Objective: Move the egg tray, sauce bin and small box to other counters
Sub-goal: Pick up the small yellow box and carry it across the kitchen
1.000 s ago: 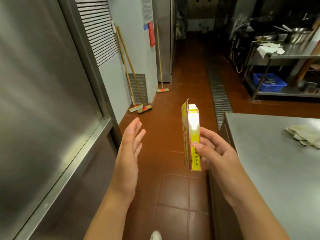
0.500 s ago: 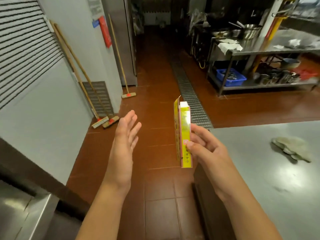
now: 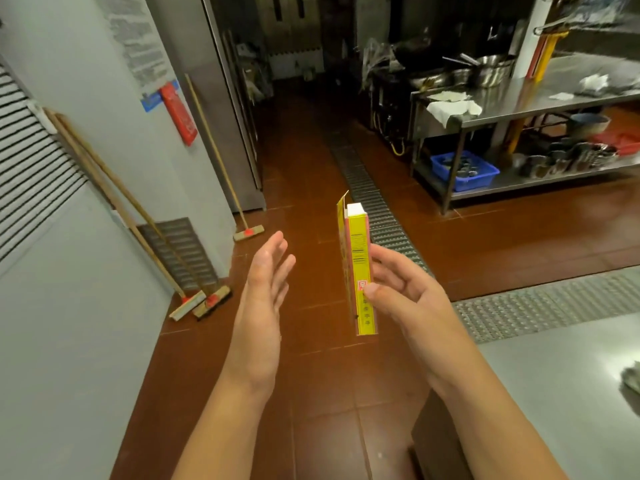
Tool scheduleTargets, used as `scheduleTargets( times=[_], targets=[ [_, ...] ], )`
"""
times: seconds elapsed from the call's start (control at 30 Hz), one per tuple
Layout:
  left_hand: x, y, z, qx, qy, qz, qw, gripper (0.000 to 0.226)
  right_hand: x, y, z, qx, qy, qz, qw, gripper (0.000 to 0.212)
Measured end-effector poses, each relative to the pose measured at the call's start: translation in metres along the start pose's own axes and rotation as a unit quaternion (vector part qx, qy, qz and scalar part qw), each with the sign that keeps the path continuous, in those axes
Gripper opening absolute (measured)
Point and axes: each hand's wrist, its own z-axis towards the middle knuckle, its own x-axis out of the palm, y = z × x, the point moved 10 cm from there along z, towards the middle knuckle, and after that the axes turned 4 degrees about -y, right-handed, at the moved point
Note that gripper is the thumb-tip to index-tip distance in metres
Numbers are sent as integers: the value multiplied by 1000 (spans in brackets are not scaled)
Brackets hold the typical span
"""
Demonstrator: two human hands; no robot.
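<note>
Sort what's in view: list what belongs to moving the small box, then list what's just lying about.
Belongs to the job:
- small yellow box, upright, pinched by the right hand
- left hand, open beside it, apart
- steel counter, bottom right

Just lying about:
- brooms against the wall
- blue bin on a low shelf
- white cloth

Three brooms (image 3: 194, 299) leaning on wall, floor drain grate (image 3: 377, 216), blue crate (image 3: 464, 169) under steel table (image 3: 519, 102)

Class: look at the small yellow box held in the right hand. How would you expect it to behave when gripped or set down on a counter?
The small yellow box is probably light: the right hand holds it upright with only the thumb and fingers. It looks like thin card with a loose top flap, so a hard squeeze may dent it. Tall and narrow, it would likely tip if stood on end.
</note>
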Motion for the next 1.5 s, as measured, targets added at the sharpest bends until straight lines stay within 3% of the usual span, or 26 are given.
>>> scheduleTargets(
  times=[0.27,0.57,0.67,0.9,1.23,1.5],
  targets=[
    [33,37,130,-13,19,11,1000,79,-22,-28,124,31,-25,10,999,49],
    [94,59,313,-6,115,3,993,73,-63,-12,271,-14,-126,-1,992,52],
    [138,60,360,-13,166,-13,986,67,-97,-13,298,-13,-182,-10,983,59],
    [260,80,423,-20,281,-38,959,80,-189,-31,348,-4,-286,4,958,49],
    [404,69,530,17,301,-17,953,78,-304,-9,481,-34,-293,35,955,48],
    [523,90,593,-6,336,-18,942,75,-399,-11,552,-25,-322,18,946,57]
  ],
)
